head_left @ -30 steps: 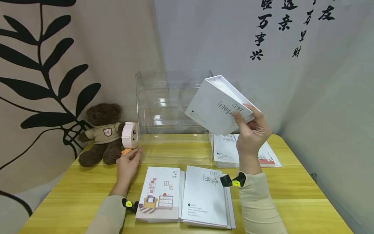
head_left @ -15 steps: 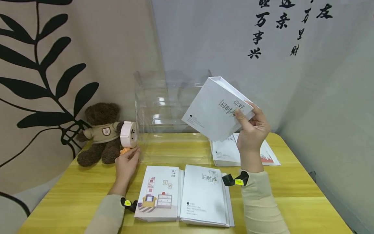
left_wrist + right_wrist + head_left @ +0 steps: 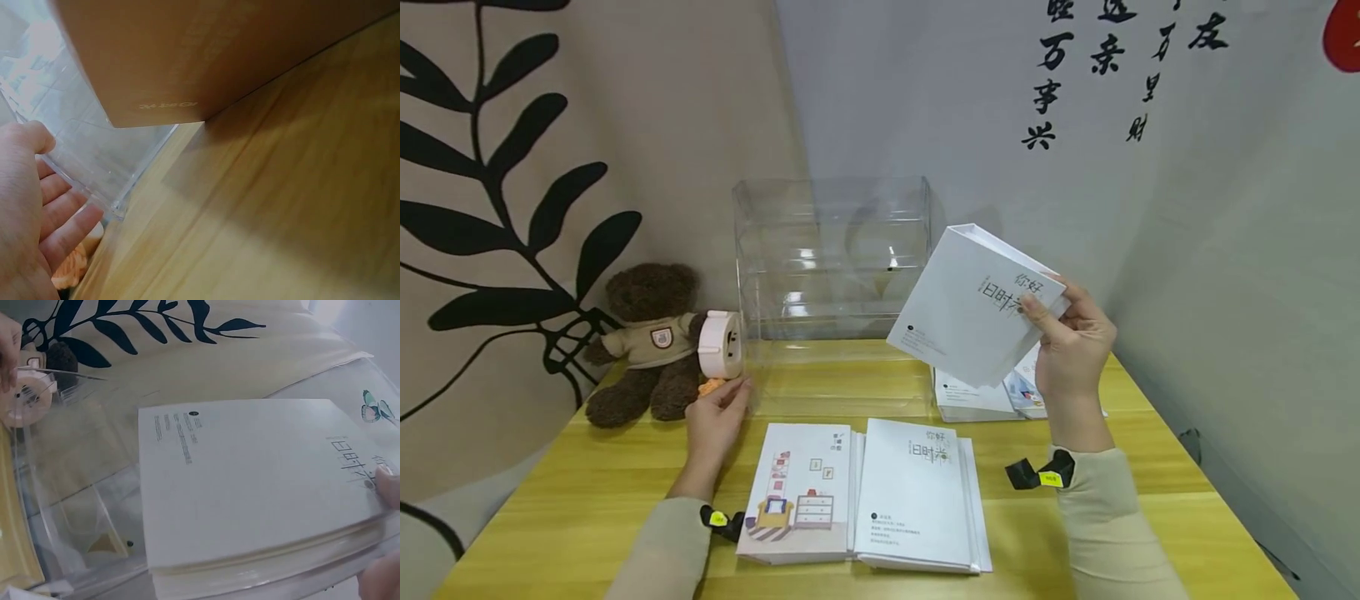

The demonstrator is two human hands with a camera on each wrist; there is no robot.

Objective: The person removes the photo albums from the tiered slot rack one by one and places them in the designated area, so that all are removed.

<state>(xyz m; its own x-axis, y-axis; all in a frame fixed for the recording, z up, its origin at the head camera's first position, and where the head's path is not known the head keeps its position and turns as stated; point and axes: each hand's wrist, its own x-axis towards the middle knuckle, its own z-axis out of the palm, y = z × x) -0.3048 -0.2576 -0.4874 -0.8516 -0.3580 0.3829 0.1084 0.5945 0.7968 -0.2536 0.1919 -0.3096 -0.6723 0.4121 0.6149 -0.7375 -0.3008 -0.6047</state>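
My right hand (image 3: 1073, 354) grips a thick white hardcover book (image 3: 958, 304) by one corner, thumb on the printed cover and fingers behind. It is tilted in the air, right of the clear plastic rack (image 3: 835, 400). In the right wrist view the book (image 3: 250, 481) overlaps the rack, and its page edges show along the lower side. My left hand (image 3: 715, 421) is at the rack's left front edge. The left wrist view shows that hand (image 3: 37, 194) with its thumb tip over the edge of the rack (image 3: 94, 137) and its fingers along the outer side.
Two stacks of books, one with a room drawing on its cover (image 3: 797, 492) and one white (image 3: 917, 492), lie in front. More books (image 3: 977, 400) lie behind the raised one. A brown teddy bear (image 3: 651, 342), a pink round object (image 3: 721, 346) and an orange item (image 3: 710, 386) are left.
The raised book has moved down and to the right, away from the rack, and shows more of the rack's right side. The head view has turned slightly right. My left hand stays at the rack.
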